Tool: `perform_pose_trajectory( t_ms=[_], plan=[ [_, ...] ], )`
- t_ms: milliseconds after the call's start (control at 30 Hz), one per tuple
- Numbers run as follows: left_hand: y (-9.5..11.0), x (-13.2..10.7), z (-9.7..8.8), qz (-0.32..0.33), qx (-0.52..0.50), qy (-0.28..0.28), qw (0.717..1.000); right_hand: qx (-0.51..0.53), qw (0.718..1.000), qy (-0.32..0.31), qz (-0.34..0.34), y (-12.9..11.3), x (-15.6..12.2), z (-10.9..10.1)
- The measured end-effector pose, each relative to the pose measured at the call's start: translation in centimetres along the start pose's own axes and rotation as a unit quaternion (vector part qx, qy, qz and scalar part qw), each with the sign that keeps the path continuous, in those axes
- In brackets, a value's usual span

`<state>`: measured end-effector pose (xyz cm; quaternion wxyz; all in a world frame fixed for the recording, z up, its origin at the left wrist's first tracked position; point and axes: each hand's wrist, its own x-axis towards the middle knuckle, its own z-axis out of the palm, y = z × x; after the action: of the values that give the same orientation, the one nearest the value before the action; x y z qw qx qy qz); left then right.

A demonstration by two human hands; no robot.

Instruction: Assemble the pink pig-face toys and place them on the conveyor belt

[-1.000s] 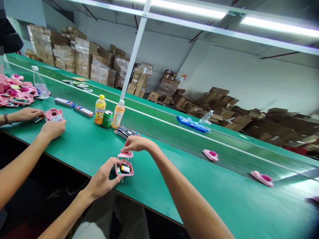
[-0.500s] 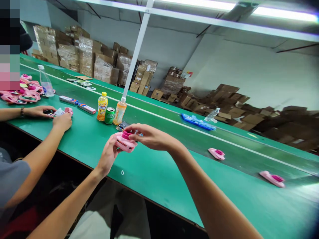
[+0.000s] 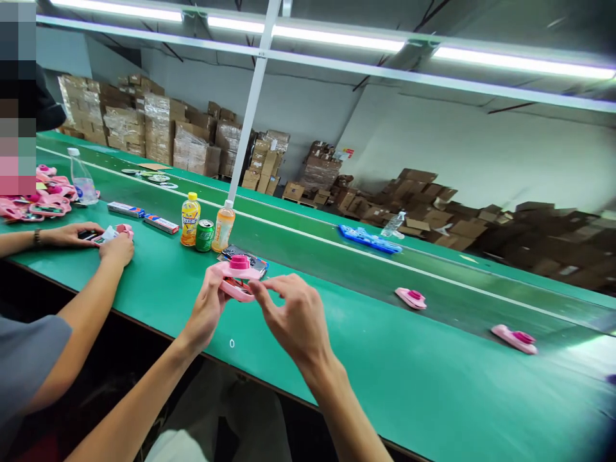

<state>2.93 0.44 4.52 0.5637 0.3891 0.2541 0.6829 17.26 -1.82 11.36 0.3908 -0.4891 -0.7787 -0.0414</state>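
While the person's left hand (image 3: 208, 307) clenched a pink plastic housing (image 3: 227, 273) from below at twelve o'clock, the right hand (image 3: 293, 314) hovered just beside it, its fingers (image 3: 274, 285) curled near the housing's lower edge; whether they were gripping it I could not tell. A magenta knob (image 3: 239, 262) topped the housing, and its dark underside showed a little red. Directly behind it, a flat dark package (image 3: 243, 252) lay on the green desk (image 3: 409, 385).

Toward eleven o'clock stood a yellow drink bottle (image 3: 190, 219), a green can (image 3: 205, 235) and an orange drink bottle (image 3: 224, 226). Farther left, two long printed boxes (image 3: 144, 216) lay end to end. At ten o'clock, a co-worker's hands (image 3: 91, 237) held a small pink piece (image 3: 125, 230) and something white, with a grey sleeve (image 3: 29, 359) nearer the camera. Beyond them sat a heap of pink pieces (image 3: 45, 204) beside a clear bottle (image 3: 83, 181).

Along the belt (image 3: 447, 301), a blue tray (image 3: 368, 239) lay at one o'clock, and two more pink pieces (image 3: 410, 298) (image 3: 514, 339) sat at two and three o'clock. Cardboard cartons (image 3: 192, 147) were stacked against the far wall.
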Motion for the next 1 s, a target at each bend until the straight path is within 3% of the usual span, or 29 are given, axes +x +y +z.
perform_pose_trajectory(
  t_ms=[167, 267, 433, 633, 833, 1000],
  plan=[
    [-0.5, -0.5, 0.6, 0.0, 0.046, -0.017, 0.999, 0.155, 0.98, -0.087, 0.09, 0.0, -1.6, 1.6],
    [-1.1, -0.6, 0.7, 0.003, 0.073, -0.007, 0.997, 0.276, 0.951, -0.063, 0.125, 0.2, -1.9, 2.6],
    [-2.9, -0.9, 1.3, 0.021, 0.079, 0.041, 0.996, 0.386, 0.895, 0.009, 0.223, 0.2, -3.3, 4.1],
    [-4.5, -1.5, 2.8, 0.032, 0.006, 0.074, 0.997, 0.4, 0.88, 0.076, 0.244, 0.0, -4.7, 5.6],
    [-5.2, -2.1, 3.4, 0.023, -0.052, 0.063, 0.996, 0.322, 0.898, 0.156, 0.255, 1.1, -6.0, 6.8],
    [-5.8, -2.5, 3.0, 0.015, 0.001, 0.054, 0.998, 0.323, 0.885, 0.196, 0.272, 1.0, -7.6, 7.8]
  ],
)
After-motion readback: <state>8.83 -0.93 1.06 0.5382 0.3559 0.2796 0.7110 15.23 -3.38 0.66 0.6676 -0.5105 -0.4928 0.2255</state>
